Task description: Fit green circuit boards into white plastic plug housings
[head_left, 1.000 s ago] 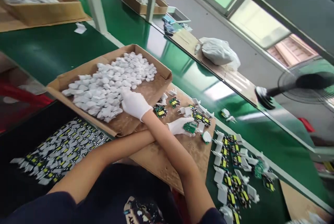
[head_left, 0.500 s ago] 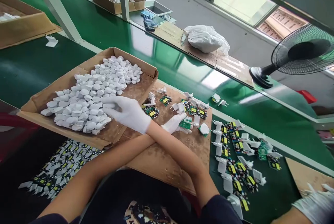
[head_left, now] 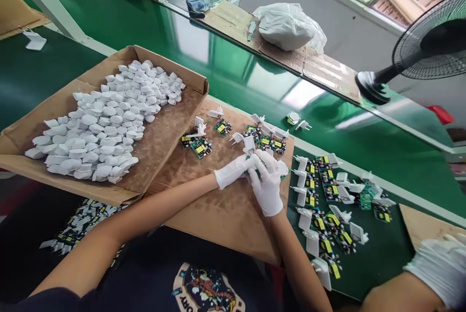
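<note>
Right hand [head_left: 267, 183] had come back from the cardboard tray [head_left: 196, 81] of white caps [head_left: 105, 123], where it was reaching across the other forearm half a second before. It now met the left hand [head_left: 233, 171] over the brown sheet [head_left: 218, 210] on the green worktop [head_left: 236, 74]. The arms were no longer crossed.

Both gloved hands were closed together on a charger part [head_left: 251, 158], fingers curled round it from either side. Only a sliver of green showed between the gloves. With so little of it in sight, its long axis and the way it pointed could not be told. It sat just above the sheet's far right corner, well apart from the tray.

Loose circuit boards [head_left: 198, 147] with white plug shells lay scattered on the sheet beyond the hands. Their boards lay flat, and their prongs pointed various ways. To the right, rows of finished shells and boards [head_left: 327, 215] lay on the worktop. A co-worker's gloved hand [head_left: 440, 263] rested at the lower right edge. A plastic bag [head_left: 287, 25] and a fan [head_left: 429, 45] stood at the far side.
</note>
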Demonstrator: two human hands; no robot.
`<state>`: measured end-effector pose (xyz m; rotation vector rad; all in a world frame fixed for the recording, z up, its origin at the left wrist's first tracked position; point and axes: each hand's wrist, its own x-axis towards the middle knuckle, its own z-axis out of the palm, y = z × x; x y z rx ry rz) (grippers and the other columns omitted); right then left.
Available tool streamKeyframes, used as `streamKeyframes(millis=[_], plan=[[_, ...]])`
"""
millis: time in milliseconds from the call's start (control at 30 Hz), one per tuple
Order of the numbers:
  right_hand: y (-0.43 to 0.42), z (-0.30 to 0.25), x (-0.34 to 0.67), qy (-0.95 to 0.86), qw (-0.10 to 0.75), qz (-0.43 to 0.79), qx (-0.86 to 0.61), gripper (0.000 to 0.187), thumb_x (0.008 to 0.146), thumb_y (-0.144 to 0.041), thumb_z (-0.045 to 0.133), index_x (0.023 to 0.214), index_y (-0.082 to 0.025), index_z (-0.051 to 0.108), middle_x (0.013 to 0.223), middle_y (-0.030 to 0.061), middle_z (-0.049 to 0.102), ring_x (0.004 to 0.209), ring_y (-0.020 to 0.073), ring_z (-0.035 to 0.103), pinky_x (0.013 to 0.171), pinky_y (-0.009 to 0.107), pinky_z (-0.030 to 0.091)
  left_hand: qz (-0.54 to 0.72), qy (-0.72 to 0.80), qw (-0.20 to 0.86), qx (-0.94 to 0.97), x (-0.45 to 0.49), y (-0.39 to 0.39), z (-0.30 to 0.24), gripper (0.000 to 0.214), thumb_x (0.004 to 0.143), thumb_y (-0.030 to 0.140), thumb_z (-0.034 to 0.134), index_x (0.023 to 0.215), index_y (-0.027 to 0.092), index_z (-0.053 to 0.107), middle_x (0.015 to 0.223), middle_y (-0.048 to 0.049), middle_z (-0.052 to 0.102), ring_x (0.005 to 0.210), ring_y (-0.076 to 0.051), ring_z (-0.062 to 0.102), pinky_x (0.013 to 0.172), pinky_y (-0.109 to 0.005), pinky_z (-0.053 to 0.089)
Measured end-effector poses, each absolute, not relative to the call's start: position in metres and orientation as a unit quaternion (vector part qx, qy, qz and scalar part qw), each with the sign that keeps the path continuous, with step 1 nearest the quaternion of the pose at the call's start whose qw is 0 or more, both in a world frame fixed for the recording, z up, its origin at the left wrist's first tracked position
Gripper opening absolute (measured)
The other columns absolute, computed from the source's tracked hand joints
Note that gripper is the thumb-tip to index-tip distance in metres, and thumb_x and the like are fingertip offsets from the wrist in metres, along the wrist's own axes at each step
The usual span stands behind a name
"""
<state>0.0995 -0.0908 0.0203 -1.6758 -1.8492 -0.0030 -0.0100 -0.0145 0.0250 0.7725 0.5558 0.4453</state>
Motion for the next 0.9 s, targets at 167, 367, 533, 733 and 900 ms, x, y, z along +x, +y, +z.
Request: streamKeyframes(millis=[167,367,533,733,900], plan=[[-0.106,0.027,0.100,-0.706,0.317,0.046,-0.631,0.060,0.092,-0.039,0.033,0.145,-0.018,0.014,0.150,0.0129,0.018,0.138,0.0288,0.019,0.108,0.053,0.026,0.229,0.266,0.793,0.498,-0.013,-0.015,0.030,0.032,0.070,0.033,0.068,0.093,0.013,0.060,0.098,-0.0063,0.064,0.099,-0.019,0.055,0.089,-0.027,0.041],[-0.106,0.033,0.118,-0.628,0.446,0.063,-0.635,0.035,0.091,-0.025,0.039,0.124,-0.024,0.050,0.125,0.0070,0.055,0.118,0.0219,0.050,0.102,0.045,0.037,0.187,0.298,0.739,0.574,-0.015,-0.016,0.028,0.032,0.075,0.040,0.061,0.084,0.010,0.056,0.066,-0.0023,0.061,0.058,-0.013,0.058,0.061,-0.025,0.047],[-0.104,0.028,0.118,-0.635,0.459,0.079,-0.617,0.032,0.087,-0.017,0.046,0.118,-0.023,0.054,0.116,0.0070,0.060,0.110,0.0206,0.055,0.097,0.043,0.042,0.218,0.300,0.753,0.543,-0.020,-0.012,0.027,0.037,0.078,0.048,0.057,0.080,0.011,0.053,0.057,-0.0003,0.059,0.048,-0.012,0.057,0.050,-0.023,0.047],[-0.107,0.021,0.111,-0.629,0.479,0.084,-0.606,0.032,0.085,-0.013,0.049,0.114,-0.024,0.058,0.104,0.0056,0.064,0.098,0.0185,0.059,0.087,0.037,0.048,0.229,0.320,0.751,0.529,-0.022,-0.010,0.028,0.038,0.080,0.050,0.053,0.075,0.013,0.050,0.053,0.0010,0.057,0.042,-0.012,0.055,0.043,-0.022,0.044],[-0.108,0.015,0.106,-0.535,0.460,0.213,-0.676,0.032,0.087,-0.028,0.051,0.117,-0.022,0.058,0.079,0.0023,0.063,0.065,0.0135,0.057,0.065,0.029,0.050,0.234,0.326,0.671,0.623,-0.026,-0.015,0.023,0.039,0.083,0.051,0.048,0.086,0.012,0.052,0.062,-0.0013,0.060,0.044,-0.011,0.054,0.044,-0.021,0.043]])
